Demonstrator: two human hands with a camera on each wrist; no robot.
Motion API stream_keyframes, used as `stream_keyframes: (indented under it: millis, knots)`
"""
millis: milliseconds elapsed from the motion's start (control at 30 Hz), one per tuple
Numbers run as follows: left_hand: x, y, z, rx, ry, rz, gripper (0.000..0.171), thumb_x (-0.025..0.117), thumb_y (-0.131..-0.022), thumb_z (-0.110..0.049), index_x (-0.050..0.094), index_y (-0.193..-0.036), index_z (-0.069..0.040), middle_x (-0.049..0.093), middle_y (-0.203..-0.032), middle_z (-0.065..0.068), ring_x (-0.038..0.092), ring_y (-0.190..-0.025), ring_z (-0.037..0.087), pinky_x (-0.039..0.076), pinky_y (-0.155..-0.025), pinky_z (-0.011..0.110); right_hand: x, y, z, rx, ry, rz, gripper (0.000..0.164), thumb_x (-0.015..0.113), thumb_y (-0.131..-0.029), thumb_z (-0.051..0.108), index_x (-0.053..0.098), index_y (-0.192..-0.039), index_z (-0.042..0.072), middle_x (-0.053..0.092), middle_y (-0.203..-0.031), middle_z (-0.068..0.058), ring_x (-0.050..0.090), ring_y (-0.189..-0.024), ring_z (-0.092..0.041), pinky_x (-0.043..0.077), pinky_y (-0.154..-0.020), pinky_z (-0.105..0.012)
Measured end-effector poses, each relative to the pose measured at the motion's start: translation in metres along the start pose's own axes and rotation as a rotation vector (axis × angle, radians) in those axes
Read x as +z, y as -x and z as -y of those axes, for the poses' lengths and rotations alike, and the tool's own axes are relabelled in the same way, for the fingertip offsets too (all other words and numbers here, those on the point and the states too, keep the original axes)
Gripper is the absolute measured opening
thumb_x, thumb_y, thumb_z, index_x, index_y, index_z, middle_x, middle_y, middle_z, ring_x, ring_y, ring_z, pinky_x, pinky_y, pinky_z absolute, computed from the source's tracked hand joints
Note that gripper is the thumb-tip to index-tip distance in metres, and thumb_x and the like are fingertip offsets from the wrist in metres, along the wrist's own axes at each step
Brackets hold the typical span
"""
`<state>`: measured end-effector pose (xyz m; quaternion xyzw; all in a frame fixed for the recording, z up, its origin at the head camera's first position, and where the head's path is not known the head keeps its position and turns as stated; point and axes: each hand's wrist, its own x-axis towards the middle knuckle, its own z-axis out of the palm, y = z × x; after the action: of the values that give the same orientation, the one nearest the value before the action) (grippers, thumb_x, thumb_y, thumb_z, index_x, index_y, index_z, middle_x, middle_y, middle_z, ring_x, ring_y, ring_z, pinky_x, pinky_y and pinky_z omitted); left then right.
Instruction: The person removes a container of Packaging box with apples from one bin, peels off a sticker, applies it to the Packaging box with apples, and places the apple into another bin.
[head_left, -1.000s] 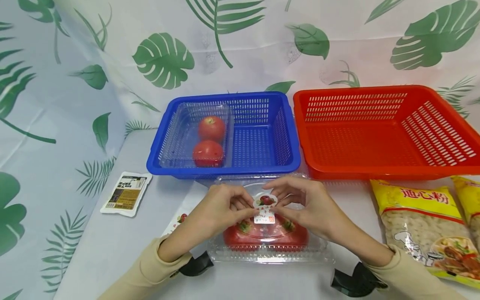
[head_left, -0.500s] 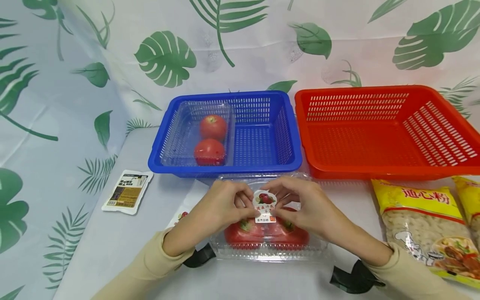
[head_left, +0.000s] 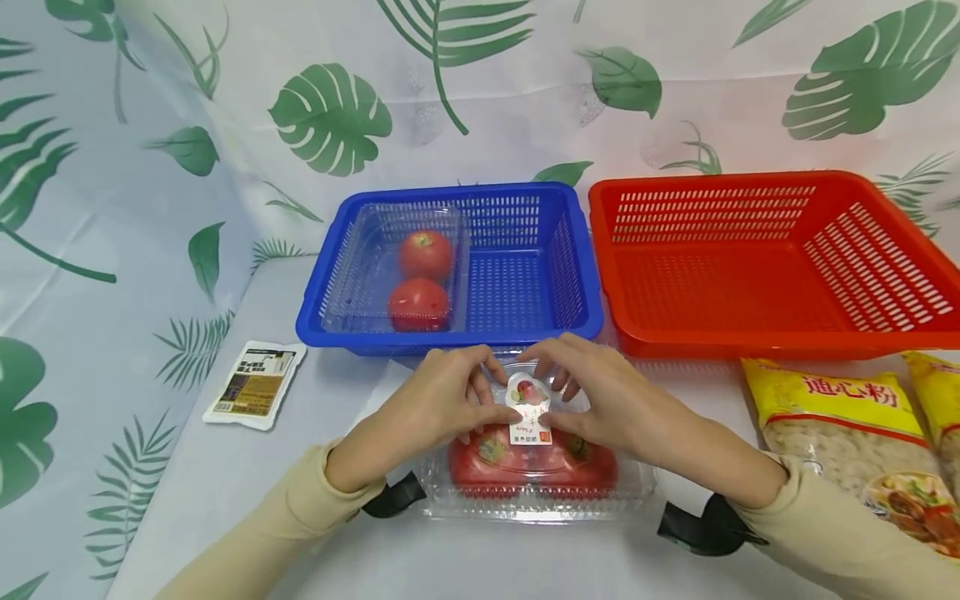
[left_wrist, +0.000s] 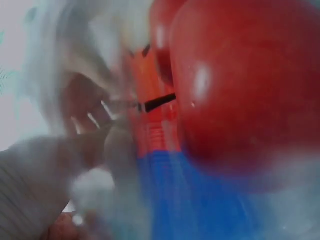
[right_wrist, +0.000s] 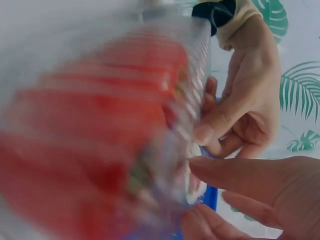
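Observation:
A clear plastic clamshell box [head_left: 540,510] with red fruits [head_left: 487,475] inside sits in front of me. On its lid lies a white sticker [head_left: 531,427] with a fruit picture and red writing. My left hand [head_left: 442,400] touches the sticker's left edge with its thumb, the index finger bent above it. From the other side, my right hand [head_left: 607,396] rests its thumb on the right edge, fingers apart and loosely bent. Both thumbs [right_wrist: 210,167] meet near the lid in the right wrist view. In the left wrist view, a red fruit [left_wrist: 240,90] fills much of the picture.
Behind the box stands a blue basket [head_left: 450,340] holding another clear box with red fruits [head_left: 424,254]. A red basket [head_left: 765,342] stands to its right. Macaroni bags [head_left: 840,417] lie at the right, a small flat pouch [head_left: 255,385] at the left. Sticker backing paper [head_left: 382,387] shows beside my left hand.
The sticker, held between both hands' fingertips before, now lies against the lid. My index fingers have come off its upper edges and spread, while the thumbs stay on its sides.

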<state>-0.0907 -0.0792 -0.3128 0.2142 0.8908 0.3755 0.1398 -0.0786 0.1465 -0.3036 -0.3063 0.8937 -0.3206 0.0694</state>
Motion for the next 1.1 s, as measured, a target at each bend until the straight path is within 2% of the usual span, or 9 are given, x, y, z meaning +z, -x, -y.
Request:
stream_keyframes:
  millis: [167, 367, 533, 667, 733, 800, 933, 1000, 1100]
  knots:
    - [-0.005, -0.003, -0.003, -0.049, -0.003, 0.047, 0.026, 0.087, -0.088, -0.019, 0.067, -0.097, -0.007, 0.064, -0.063, -0.002, 0.062, -0.045, 0.009, 0.052, -0.047, 0.024, -0.004, -0.011, 0.000, -0.002, 0.046, 0.044, 0.049, 0.088, -0.084, 0.008, 0.066, -0.128, 0.004, 0.067, -0.098, -0.003, 0.067, -0.080, -0.011, 0.061, -0.067, -0.026]
    - [-0.008, -0.008, -0.003, -0.086, -0.004, 0.103, 0.023, 0.079, -0.096, -0.021, 0.064, -0.087, -0.006, 0.064, -0.059, -0.001, 0.063, -0.043, 0.011, 0.055, -0.047, 0.025, -0.006, -0.021, 0.000, -0.009, 0.076, 0.064, 0.039, 0.085, -0.087, 0.009, 0.069, -0.122, 0.003, 0.069, -0.093, -0.002, 0.065, -0.076, -0.010, 0.060, -0.066, -0.026]
    - [-0.007, -0.010, -0.002, -0.122, -0.018, 0.088, 0.029, 0.073, -0.100, -0.023, 0.066, -0.082, -0.003, 0.062, -0.053, -0.002, 0.063, -0.041, 0.011, 0.054, -0.046, 0.025, -0.006, -0.025, 0.002, 0.001, 0.087, 0.055, 0.028, 0.084, -0.088, 0.006, 0.073, -0.114, 0.005, 0.070, -0.087, -0.001, 0.065, -0.073, -0.011, 0.060, -0.065, -0.026]
    - [-0.006, -0.009, -0.002, -0.103, -0.014, 0.063, 0.031, 0.071, -0.102, -0.023, 0.065, -0.079, -0.003, 0.061, -0.051, -0.003, 0.062, -0.039, 0.009, 0.054, -0.044, 0.025, -0.007, -0.022, 0.002, 0.030, 0.102, 0.028, 0.025, 0.082, -0.088, 0.001, 0.074, -0.111, 0.005, 0.071, -0.085, -0.001, 0.066, -0.074, -0.013, 0.061, -0.066, -0.028]
    - [-0.005, -0.006, -0.002, -0.066, -0.029, 0.047, 0.029, 0.070, -0.103, -0.023, 0.064, -0.081, -0.005, 0.061, -0.052, -0.004, 0.061, -0.040, 0.008, 0.052, -0.045, 0.023, -0.009, -0.018, 0.002, 0.041, 0.101, 0.009, 0.024, 0.080, -0.089, 0.000, 0.074, -0.112, 0.005, 0.071, -0.085, -0.001, 0.066, -0.076, -0.014, 0.061, -0.067, -0.029]
    - [-0.005, -0.002, -0.002, -0.001, -0.067, 0.018, 0.023, 0.071, -0.102, -0.021, 0.065, -0.085, -0.007, 0.062, -0.059, -0.005, 0.060, -0.046, 0.006, 0.050, -0.048, 0.021, -0.010, -0.012, 0.001, 0.045, 0.084, -0.005, 0.024, 0.079, -0.090, 0.002, 0.074, -0.113, 0.006, 0.072, -0.089, -0.001, 0.067, -0.080, -0.015, 0.062, -0.069, -0.030]
    - [-0.005, 0.010, 0.000, 0.178, -0.199, -0.051, 0.012, 0.072, -0.101, -0.020, 0.069, -0.103, -0.008, 0.067, -0.086, -0.003, 0.065, -0.075, 0.009, 0.056, -0.069, 0.022, -0.010, 0.005, -0.003, 0.005, 0.031, -0.025, 0.025, 0.078, -0.094, 0.007, 0.074, -0.119, 0.010, 0.071, -0.107, 0.001, 0.070, -0.098, -0.019, 0.063, -0.082, -0.038]
    - [-0.006, 0.016, 0.003, 0.277, -0.287, -0.064, 0.022, 0.072, -0.101, -0.023, 0.069, -0.115, -0.007, 0.067, -0.106, 0.001, 0.066, -0.095, 0.015, 0.059, -0.086, 0.028, -0.007, 0.014, -0.007, -0.044, 0.035, -0.031, 0.030, 0.077, -0.095, 0.010, 0.073, -0.124, 0.013, 0.069, -0.119, -0.001, 0.068, -0.111, -0.023, 0.061, -0.090, -0.044]
    - [-0.005, 0.025, 0.009, 0.389, -0.412, -0.031, 0.045, 0.070, -0.102, -0.034, 0.062, -0.136, -0.005, 0.059, -0.136, 0.010, 0.061, -0.126, 0.025, 0.051, -0.108, 0.040, -0.001, 0.026, -0.012, -0.098, 0.080, -0.038, 0.040, 0.077, -0.096, 0.013, 0.069, -0.135, 0.017, 0.063, -0.135, -0.002, 0.063, -0.125, -0.028, 0.057, -0.097, -0.050]
